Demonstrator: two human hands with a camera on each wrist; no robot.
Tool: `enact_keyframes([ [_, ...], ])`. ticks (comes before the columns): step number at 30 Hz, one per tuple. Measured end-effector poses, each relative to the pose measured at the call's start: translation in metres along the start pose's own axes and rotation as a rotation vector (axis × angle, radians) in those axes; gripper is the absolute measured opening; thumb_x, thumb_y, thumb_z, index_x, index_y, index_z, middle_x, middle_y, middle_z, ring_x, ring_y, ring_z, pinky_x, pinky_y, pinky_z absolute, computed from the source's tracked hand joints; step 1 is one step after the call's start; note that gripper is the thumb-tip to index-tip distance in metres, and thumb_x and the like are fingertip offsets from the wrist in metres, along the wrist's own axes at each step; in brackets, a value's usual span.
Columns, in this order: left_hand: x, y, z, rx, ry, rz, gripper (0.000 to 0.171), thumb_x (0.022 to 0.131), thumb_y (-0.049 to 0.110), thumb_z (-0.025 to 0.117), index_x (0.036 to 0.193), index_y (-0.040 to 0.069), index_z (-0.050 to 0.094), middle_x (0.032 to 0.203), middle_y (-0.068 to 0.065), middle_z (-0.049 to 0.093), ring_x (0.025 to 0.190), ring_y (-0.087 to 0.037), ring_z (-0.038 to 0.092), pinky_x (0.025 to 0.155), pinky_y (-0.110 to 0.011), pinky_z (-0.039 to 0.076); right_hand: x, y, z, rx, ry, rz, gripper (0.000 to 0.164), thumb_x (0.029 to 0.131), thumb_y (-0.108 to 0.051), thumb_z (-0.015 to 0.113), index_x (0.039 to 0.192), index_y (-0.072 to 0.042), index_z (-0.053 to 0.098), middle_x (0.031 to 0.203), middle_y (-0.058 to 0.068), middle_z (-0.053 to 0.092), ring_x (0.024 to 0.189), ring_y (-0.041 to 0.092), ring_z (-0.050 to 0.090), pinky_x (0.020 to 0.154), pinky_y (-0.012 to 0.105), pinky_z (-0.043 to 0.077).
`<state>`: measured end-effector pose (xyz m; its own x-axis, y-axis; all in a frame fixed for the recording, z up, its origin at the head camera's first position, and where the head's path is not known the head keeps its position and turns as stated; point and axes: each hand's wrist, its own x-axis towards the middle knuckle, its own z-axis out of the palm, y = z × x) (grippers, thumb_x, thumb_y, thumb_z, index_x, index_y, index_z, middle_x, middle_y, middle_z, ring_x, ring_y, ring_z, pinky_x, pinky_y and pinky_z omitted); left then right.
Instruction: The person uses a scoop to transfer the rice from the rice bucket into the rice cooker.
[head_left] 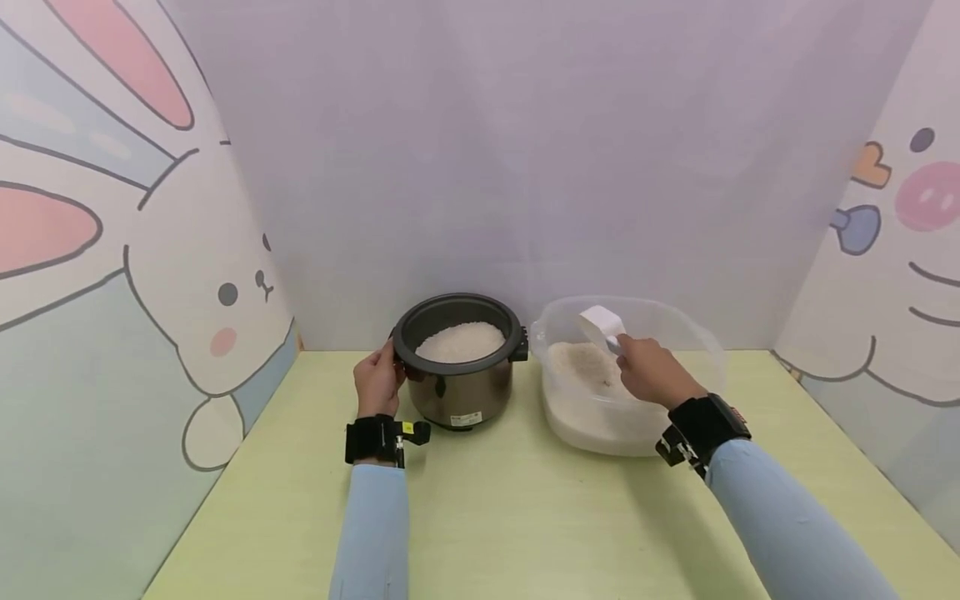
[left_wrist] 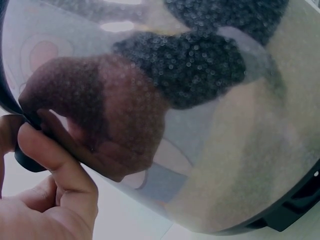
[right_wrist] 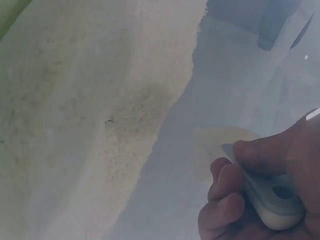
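A dark, glossy rice cooker (head_left: 456,393) stands lidless at the back of the table, with white rice (head_left: 461,340) inside. My left hand (head_left: 377,382) grips its small side handle; the left wrist view shows thumb and fingers (left_wrist: 55,157) pinching that black handle (left_wrist: 27,156), and the hand mirrored in the cooker's wall. To the right is a clear plastic bin (head_left: 558,408) partly filled with rice (head_left: 581,364). Over the bin, my right hand (head_left: 654,371) holds a white measuring scoop (head_left: 600,323) by its handle (right_wrist: 272,197), fingers curled round it. The scoop's inside is hidden.
The pale green table (head_left: 480,517) reaches back to a plain lilac backdrop (head_left: 480,167). Cartoon-printed panels stand at left (head_left: 195,292) and right (head_left: 862,292). The cooker's right side handle (head_left: 521,343) sits close to the bin's rim.
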<state>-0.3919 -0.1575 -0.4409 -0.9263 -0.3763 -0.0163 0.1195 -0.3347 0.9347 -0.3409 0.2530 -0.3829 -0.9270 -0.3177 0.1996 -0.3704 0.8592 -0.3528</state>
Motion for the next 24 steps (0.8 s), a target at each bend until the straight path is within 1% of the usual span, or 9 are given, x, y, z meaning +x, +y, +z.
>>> enact_keyframes([
  [2, 0.0002, 0.0004, 0.0007, -0.005, -0.003, 0.008, 0.027, 0.101, 0.029, 0.068, 0.086, 0.006, 0.072, 0.075, -0.001, 0.058, 0.061, -0.01, 0.054, 0.058, -0.021, 0.048, 0.0008, 0.0011, 0.0, 0.005, -0.029, 0.02, 0.015, 0.099, 0.003, 0.048, 0.111, 0.008, 0.055, 0.09, 0.02, 0.064, 0.071, 0.026, 0.055, 0.065, 0.041, 0.042],
  [4, 0.0005, 0.0009, 0.0018, -0.013, -0.005, 0.011, 0.028, 0.1, 0.028, 0.068, 0.083, 0.007, 0.071, 0.073, -0.001, 0.058, 0.061, -0.01, 0.053, 0.058, -0.021, 0.048, 0.0013, 0.0018, 0.0, 0.014, -0.076, 0.048, 0.016, 0.098, 0.003, 0.047, 0.108, 0.009, 0.057, 0.087, 0.018, 0.062, 0.069, 0.024, 0.051, 0.064, 0.039, 0.039],
  [8, 0.0013, 0.0011, 0.0026, -0.015, -0.005, 0.004, 0.027, 0.1, 0.028, 0.069, 0.085, 0.006, 0.072, 0.074, -0.001, 0.057, 0.061, -0.01, 0.054, 0.058, -0.021, 0.048, 0.0014, 0.0025, 0.0007, -0.005, -0.174, 0.109, 0.015, 0.096, 0.004, 0.046, 0.101, 0.008, 0.059, 0.08, 0.011, 0.053, 0.066, 0.022, 0.043, 0.064, 0.037, 0.034],
  [10, 0.0016, 0.001, 0.0025, -0.012, -0.001, -0.007, 0.026, 0.1, 0.028, 0.069, 0.087, 0.006, 0.072, 0.075, -0.001, 0.058, 0.062, -0.01, 0.054, 0.058, -0.021, 0.048, 0.001, 0.003, 0.0008, -0.019, -0.2, 0.134, 0.012, 0.094, 0.005, 0.047, 0.097, 0.006, 0.058, 0.078, 0.01, 0.05, 0.066, 0.022, 0.042, 0.063, 0.037, 0.034],
  [14, 0.0019, 0.001, 0.0025, -0.008, -0.002, -0.005, 0.027, 0.1, 0.029, 0.069, 0.09, 0.005, 0.072, 0.077, -0.002, 0.058, 0.063, -0.009, 0.055, 0.059, -0.02, 0.049, 0.0009, 0.0032, 0.0007, -0.024, -0.241, 0.173, 0.008, 0.092, 0.006, 0.049, 0.094, 0.005, 0.057, 0.078, 0.011, 0.05, 0.066, 0.023, 0.042, 0.062, 0.036, 0.035],
  [17, 0.0013, 0.0011, 0.0015, -0.009, -0.006, 0.003, 0.027, 0.1, 0.03, 0.069, 0.089, 0.005, 0.072, 0.077, -0.002, 0.058, 0.063, -0.009, 0.055, 0.059, -0.02, 0.049, 0.0013, 0.0043, 0.0009, -0.005, -0.275, 0.159, 0.007, 0.092, 0.005, 0.051, 0.094, 0.004, 0.058, 0.079, 0.01, 0.051, 0.066, 0.022, 0.042, 0.062, 0.036, 0.035],
  [20, 0.0003, 0.0023, 0.0003, -0.018, -0.012, -0.008, 0.026, 0.1, 0.029, 0.069, 0.088, 0.006, 0.072, 0.076, -0.001, 0.058, 0.063, -0.009, 0.055, 0.059, -0.021, 0.049, 0.0031, 0.0061, 0.0014, 0.001, -0.299, 0.098, 0.005, 0.093, 0.003, 0.052, 0.09, 0.002, 0.056, 0.075, 0.006, 0.046, 0.065, 0.019, 0.038, 0.063, 0.035, 0.033],
  [24, 0.0009, 0.0012, -0.0002, -0.025, -0.006, -0.01, 0.026, 0.1, 0.028, 0.069, 0.086, 0.006, 0.072, 0.076, -0.001, 0.058, 0.063, -0.01, 0.054, 0.059, -0.021, 0.049, 0.0073, 0.007, 0.0023, -0.018, -0.326, 0.036, 0.008, 0.094, -0.002, 0.055, 0.086, -0.002, 0.055, 0.072, 0.003, 0.04, 0.065, 0.017, 0.036, 0.066, 0.035, 0.031],
])
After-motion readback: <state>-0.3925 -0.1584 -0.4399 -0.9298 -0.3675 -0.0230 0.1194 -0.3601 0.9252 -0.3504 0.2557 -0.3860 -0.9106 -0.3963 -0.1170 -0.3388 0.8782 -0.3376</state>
